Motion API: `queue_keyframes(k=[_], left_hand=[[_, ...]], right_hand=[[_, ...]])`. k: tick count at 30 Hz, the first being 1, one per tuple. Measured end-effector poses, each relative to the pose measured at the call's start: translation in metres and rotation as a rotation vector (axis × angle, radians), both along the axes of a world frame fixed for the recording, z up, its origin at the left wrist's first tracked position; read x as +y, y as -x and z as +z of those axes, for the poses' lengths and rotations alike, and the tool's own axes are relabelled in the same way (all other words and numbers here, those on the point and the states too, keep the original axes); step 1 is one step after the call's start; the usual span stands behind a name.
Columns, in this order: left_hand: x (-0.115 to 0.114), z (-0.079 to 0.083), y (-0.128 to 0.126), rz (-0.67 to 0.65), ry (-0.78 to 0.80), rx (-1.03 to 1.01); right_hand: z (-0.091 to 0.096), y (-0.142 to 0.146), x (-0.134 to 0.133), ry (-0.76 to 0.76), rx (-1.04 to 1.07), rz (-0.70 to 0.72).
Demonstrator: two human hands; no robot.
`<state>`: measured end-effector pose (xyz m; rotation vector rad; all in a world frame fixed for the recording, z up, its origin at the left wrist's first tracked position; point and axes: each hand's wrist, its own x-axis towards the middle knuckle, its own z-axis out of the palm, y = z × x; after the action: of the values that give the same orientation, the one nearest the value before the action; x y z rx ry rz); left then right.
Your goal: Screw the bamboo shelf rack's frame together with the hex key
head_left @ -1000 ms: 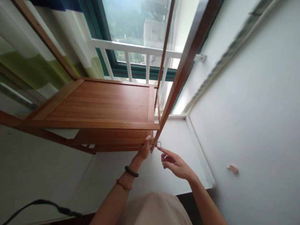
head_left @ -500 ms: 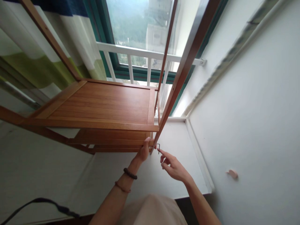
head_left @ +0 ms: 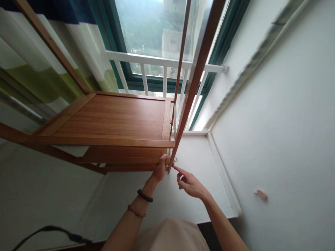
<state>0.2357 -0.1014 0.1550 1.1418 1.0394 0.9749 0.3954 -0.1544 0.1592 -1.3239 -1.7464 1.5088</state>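
A wooden shelf unit (head_left: 112,120) with slim brown posts stands in front of the window. My left hand (head_left: 159,170) grips the edge of the lower shelf, at the foot of the front right post (head_left: 191,90). My right hand (head_left: 188,182) is just right of that post, index finger stretched out, its tip touching a small metal hex key (head_left: 175,159) that sticks out of the post. The other fingers are curled. Two bracelets sit on my left wrist.
A white wall (head_left: 282,122) with a small pink hook (head_left: 260,194) runs close on the right. A white railing (head_left: 157,62) and teal window frame lie behind the shelf unit. A striped curtain (head_left: 39,52) hangs at left. A black cable (head_left: 52,232) crosses the white floor at bottom left.
My right hand has shifted slightly left and up toward the post, and the hex key has turned from hanging downward to lying nearly level. My left hand keeps its grip.
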Motion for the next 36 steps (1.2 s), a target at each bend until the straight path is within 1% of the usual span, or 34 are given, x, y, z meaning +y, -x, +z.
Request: queue_keyframes(k=[2,4,6,7,10,12,14,16,18,20,22,26,30,36], left_hand=[[0.0,0.001,0.0,-0.001,-0.009,0.012],[0.001,0.001,0.0,-0.006,-0.012,0.023],[0.002,-0.001,0.001,-0.001,0.005,0.019],[0.002,-0.002,0.001,0.0,0.016,0.01],[0.001,-0.003,0.001,0.017,0.049,-0.022],[0.0,-0.003,0.0,0.044,0.074,-0.037],[-0.001,-0.002,0.0,0.077,0.104,-0.038],[-0.002,-0.001,0.0,0.094,0.13,-0.032],[-0.001,-0.001,0.0,0.106,0.145,-0.024],[-0.001,0.0,0.0,0.117,0.134,-0.013],[0.0,0.0,-0.001,0.122,0.114,-0.013],[0.0,0.002,-0.002,0.115,0.117,-0.032],[0.0,0.001,-0.001,0.13,0.096,-0.007],[0.002,-0.005,0.001,0.118,0.086,0.011]], right_hand=[[0.002,-0.006,-0.01,-0.001,0.032,-0.029],[0.006,-0.008,-0.013,-0.038,0.044,-0.129],[0.008,-0.006,-0.007,-0.079,0.048,-0.223],[0.007,-0.003,-0.001,-0.096,0.05,-0.243],[0.003,0.004,0.016,-0.125,0.034,-0.202],[0.001,0.006,0.021,-0.15,-0.011,-0.178],[0.003,0.006,0.017,-0.177,-0.056,-0.169],[0.01,0.003,0.008,-0.179,-0.053,-0.139],[0.019,-0.001,-0.001,-0.126,0.031,-0.075],[0.026,-0.001,-0.005,-0.091,0.119,-0.052],[0.029,0.001,-0.003,-0.113,0.148,-0.081],[0.024,0.007,0.007,-0.163,0.121,-0.127],[0.023,0.009,0.008,-0.236,0.103,-0.191],[0.031,0.005,0.003,-0.303,0.167,-0.146]])
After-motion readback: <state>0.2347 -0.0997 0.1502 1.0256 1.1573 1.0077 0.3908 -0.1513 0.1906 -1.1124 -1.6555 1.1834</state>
